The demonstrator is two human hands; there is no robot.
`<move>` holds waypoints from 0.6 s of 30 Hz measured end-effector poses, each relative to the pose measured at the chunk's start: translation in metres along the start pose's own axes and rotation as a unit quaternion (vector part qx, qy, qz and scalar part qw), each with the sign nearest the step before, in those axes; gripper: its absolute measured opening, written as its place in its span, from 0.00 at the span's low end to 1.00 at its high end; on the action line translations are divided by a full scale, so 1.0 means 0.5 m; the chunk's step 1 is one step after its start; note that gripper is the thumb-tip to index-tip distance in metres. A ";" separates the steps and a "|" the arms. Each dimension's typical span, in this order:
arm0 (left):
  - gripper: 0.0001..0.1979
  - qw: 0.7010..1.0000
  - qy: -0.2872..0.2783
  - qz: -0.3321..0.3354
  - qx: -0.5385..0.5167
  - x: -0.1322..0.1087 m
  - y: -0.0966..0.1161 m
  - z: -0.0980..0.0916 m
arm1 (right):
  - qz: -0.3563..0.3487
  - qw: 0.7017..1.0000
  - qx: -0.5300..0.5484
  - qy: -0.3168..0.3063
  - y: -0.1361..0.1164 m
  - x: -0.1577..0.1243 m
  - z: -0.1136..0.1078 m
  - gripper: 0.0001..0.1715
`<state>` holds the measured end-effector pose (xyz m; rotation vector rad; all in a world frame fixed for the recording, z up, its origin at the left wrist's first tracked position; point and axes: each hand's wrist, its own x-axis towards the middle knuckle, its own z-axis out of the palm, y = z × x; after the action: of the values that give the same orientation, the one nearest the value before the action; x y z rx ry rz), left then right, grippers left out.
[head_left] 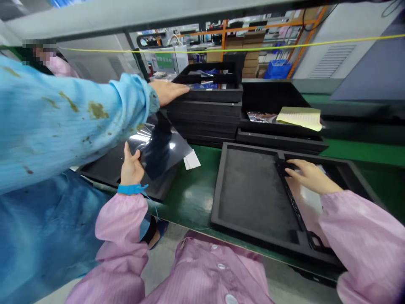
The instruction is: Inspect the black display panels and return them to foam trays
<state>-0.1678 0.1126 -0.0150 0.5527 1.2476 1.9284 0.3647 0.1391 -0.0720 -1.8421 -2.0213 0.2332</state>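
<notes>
My left hand (131, 168), in a pink sleeve with a blue wrist strap, pinches the near edge of a dark glossy sheet (161, 150) that lies over a flat black tray at the left. My right hand (308, 175) rests with fingers spread flat inside the right compartment of a large black foam tray (253, 194) on the green bench, on a pale sheet lying there. The tray's wide left compartment holds nothing.
A co-worker's arm in a blue stained sleeve reaches across from the left, hand (167, 90) flat on a stack of black trays (205, 112). More black trays at the back right carry a yellow paper (300, 117). A white card (192, 160) lies on the bench.
</notes>
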 end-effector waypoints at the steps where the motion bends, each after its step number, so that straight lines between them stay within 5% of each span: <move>1: 0.28 1.000 0.018 0.004 -0.002 0.018 0.006 -0.006 | 0.007 1.000 -0.020 -0.004 0.010 0.002 0.013 0.23; 6: 0.11 0.996 0.087 -0.011 -0.012 0.084 0.017 -0.051 | 0.025 0.996 -0.081 -0.019 0.043 0.011 0.040 0.29; 12: 0.13 0.992 0.106 -0.072 0.005 0.132 -0.008 -0.071 | 0.016 0.993 -0.111 -0.031 0.064 0.020 0.044 0.37; 18: 0.17 0.998 0.047 0.013 -0.025 0.190 -0.018 -0.044 | 0.015 0.991 -0.128 -0.030 0.065 0.018 0.048 0.31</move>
<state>-0.2385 0.1767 -0.0366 0.4595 1.2533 2.0219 0.3846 0.1553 -0.1043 -2.0398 -2.1506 0.0378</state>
